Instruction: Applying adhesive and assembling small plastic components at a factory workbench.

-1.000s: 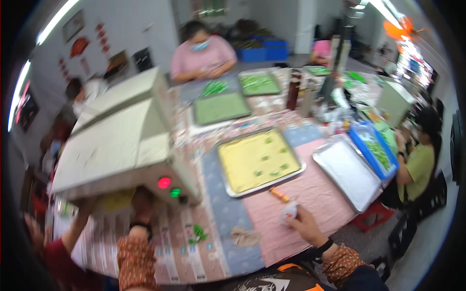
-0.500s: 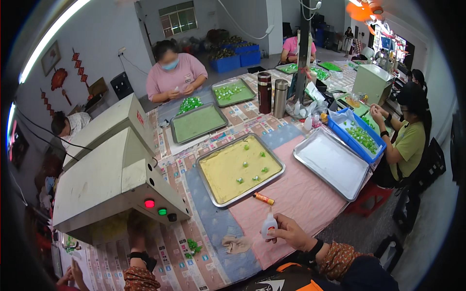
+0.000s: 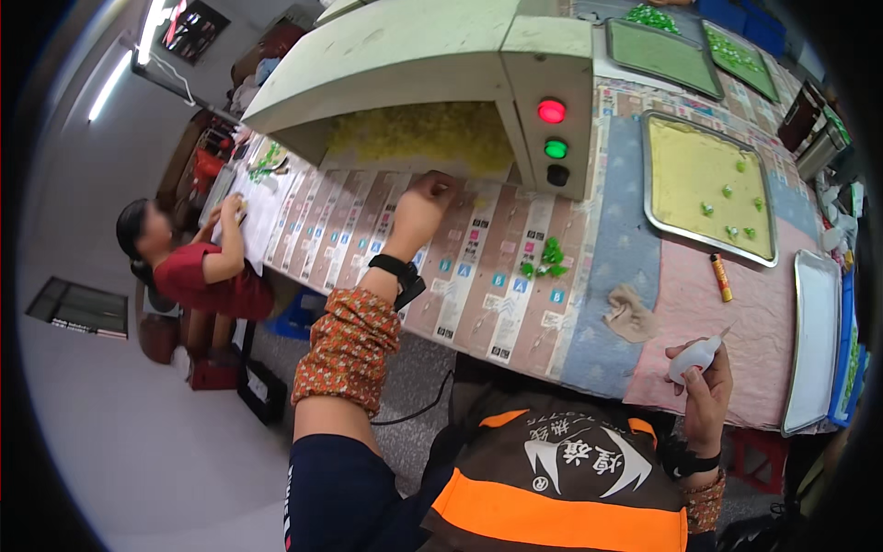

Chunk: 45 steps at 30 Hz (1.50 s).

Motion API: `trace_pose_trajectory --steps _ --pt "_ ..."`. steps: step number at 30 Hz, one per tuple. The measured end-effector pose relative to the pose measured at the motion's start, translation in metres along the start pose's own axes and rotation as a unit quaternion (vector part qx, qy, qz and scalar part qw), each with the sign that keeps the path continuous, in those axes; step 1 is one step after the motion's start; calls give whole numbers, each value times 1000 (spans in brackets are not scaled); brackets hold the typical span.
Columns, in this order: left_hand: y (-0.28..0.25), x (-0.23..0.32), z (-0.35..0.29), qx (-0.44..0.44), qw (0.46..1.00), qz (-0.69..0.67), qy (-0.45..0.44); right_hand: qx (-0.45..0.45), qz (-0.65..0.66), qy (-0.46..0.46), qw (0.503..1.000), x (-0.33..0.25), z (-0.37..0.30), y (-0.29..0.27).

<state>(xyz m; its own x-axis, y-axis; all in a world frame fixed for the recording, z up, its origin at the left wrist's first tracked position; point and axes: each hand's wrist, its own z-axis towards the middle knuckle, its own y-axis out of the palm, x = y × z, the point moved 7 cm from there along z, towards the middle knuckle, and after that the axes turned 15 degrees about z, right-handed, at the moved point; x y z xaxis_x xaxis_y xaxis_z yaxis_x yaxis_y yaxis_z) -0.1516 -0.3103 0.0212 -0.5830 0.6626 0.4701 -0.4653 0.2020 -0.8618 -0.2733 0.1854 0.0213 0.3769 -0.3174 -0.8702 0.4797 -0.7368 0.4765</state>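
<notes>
My left hand (image 3: 424, 210) is at the lower front of the pale box-shaped machine (image 3: 544, 60), by its opening. Its fingers are curled in; whatever they may hold is too small to make out. Yellow fuzzy lining (image 3: 414, 138) shows inside. To the right of that hand lies a cluster of green and clear bead-like pieces (image 3: 548, 260). My right hand (image 3: 708, 391) is wrapped round a small white squeeze bottle (image 3: 696, 357), its thin nozzle tilted up to the right, over the pink cloth (image 3: 685, 308).
A metal tray (image 3: 659, 221) with a yellow lining bears several green pieces. Beside it lie an orange-red tube (image 3: 720, 278) and a crumpled beige rag (image 3: 629, 313). A pale tray (image 3: 802, 350) stands at the right edge. A person in red (image 3: 207, 271) works at the far left.
My view has swung left and down toward the machine. My left hand has drawn back from inside its opening to the front. The right hand still holds the bottle, turned differently.
</notes>
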Motion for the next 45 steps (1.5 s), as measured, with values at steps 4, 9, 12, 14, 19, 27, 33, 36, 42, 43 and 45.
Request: trace_pose_trajectory --steps 4,9,12,14,19,27,33,36,42,43,45 --pt "4 12 -11 -17 997 56 51 -13 -48 -10 999 -3 -5 17" --pt "24 31 -11 -26 981 152 119 -8 -70 -14 997 -6 -13 20" --pt "40 40 -17 -21 964 229 134 -7 -84 -10 996 -5 -17 21" --pt "52 37 -14 -26 954 260 145 -9 -99 -4 995 -2 -18 22" --pt "60 28 -10 -46 928 325 177 -27 -94 8 995 6 -14 23" --pt "-13 86 -75 -127 987 -86 51 -28 -33 13 999 -8 -17 28" --pt "-11 181 -182 -146 938 -153 273 -36 -70 107 991 23 -6 42" --pt "-9 218 -214 -109 907 -147 379 -59 -39 109 991 24 2 65" --pt "4 237 -228 -86 882 -120 448 -89 -41 116 988 18 6 72" --pt "4 237 -229 -81 879 -114 456 -93 -38 139 985 20 5 72" --pt "4 242 -232 -59 862 -89 495 -87 -43 151 984 23 3 68"
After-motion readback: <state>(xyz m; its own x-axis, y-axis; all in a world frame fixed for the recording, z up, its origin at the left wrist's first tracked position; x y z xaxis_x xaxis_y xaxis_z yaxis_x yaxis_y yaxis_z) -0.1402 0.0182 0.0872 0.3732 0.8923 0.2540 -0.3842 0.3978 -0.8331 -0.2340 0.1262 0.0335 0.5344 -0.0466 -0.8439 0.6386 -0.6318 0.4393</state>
